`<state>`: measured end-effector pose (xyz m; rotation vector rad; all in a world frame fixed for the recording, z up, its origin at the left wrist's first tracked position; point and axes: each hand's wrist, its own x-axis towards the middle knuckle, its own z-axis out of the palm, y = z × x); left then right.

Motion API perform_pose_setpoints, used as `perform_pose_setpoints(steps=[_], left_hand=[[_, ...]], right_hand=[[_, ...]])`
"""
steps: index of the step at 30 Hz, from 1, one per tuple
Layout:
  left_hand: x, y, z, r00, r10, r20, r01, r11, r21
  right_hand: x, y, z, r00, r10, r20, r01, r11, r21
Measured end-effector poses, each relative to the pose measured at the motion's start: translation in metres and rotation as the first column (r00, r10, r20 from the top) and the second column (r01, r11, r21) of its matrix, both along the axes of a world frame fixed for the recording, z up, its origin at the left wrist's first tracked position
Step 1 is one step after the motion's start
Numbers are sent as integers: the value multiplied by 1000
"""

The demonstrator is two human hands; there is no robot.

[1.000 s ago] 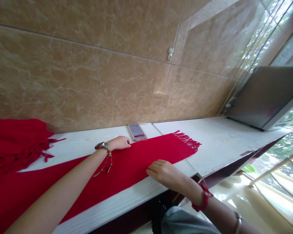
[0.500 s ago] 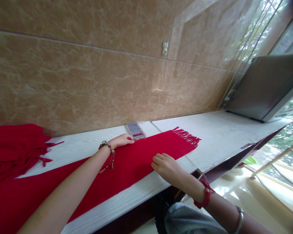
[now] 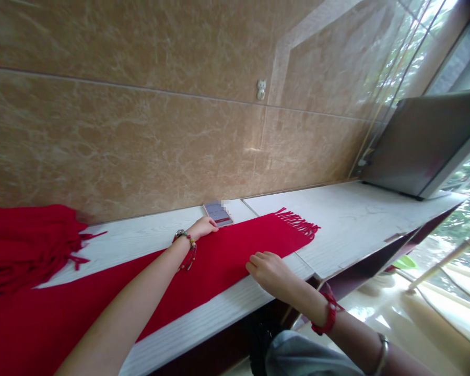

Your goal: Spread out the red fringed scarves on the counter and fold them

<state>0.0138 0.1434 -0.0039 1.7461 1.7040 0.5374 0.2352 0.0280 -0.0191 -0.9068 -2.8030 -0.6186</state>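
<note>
Vs 1 s back: left hand [image 3: 203, 227] has slid a bit right along the far edge of the red scarf [image 3: 235, 250], fingertips now right by the near-left corner of the phone [image 3: 218, 214]; right hand [image 3: 269, 270] also nudged toward the fringe [image 3: 298, 223]. Scarf and phone look unmoved on the surface [image 3: 337, 209]; view shifted slightly. Count: 2 hands, 1 scarf length laid flat, 1 bunched red cloth [image 3: 27, 245] with tassels at far left (can't tell if it joins the flat length), 1 phone, 1 cat-shaped piece [image 3: 261, 89] on the tiled wall [image 3: 121, 146], 1 grey box-shaped unit [image 3: 419, 143] at the surface's right end. Scarf runs from lower left to the right, fringe end past both hands; phone lies just beyond its far edge. Pose: left forearm reaches up across the scarf, palm down, fingers together and bent at the far edge. Right forearm comes in from lower right, fingers together, loosely curled at the near edge. Can't tell if either is pinching fabric. Wristwear: beaded bracelet [image 3: 191, 243] left; red bracelet [image 3: 329, 317] and metal bangle [image 3: 383, 351] right.
</note>
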Motion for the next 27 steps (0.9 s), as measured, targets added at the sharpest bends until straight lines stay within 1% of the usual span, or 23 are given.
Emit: perform_pose_setpoints(steps=[4,7,12,16,21,25,27], left_hand=[[-4,-5,4,988,31,149,-30,1000,-6],[-7,-8,7,959,48,278,-40,999,-34],[-14,-14,19,871,72,485,-52,997,-55],[-17,-20,33,799,90,595,-64,996,-65],[-7,-23,48,716,96,691,-79,995,-57],[7,-17,56,657,83,749,-105,994,-19],[13,-12,60,635,56,770,-113,993,22]], right_hand=[[0,-1,2,1000,7,-24,-6,1000,11],[1,-2,5,998,23,-63,-19,998,58],[4,-9,18,988,44,-148,-18,985,173],[6,-15,30,969,83,-232,-27,971,237],[7,-15,38,936,153,-317,-52,950,308],[12,-9,42,898,164,-408,-8,934,358],[16,-5,44,882,161,-443,16,929,370]])
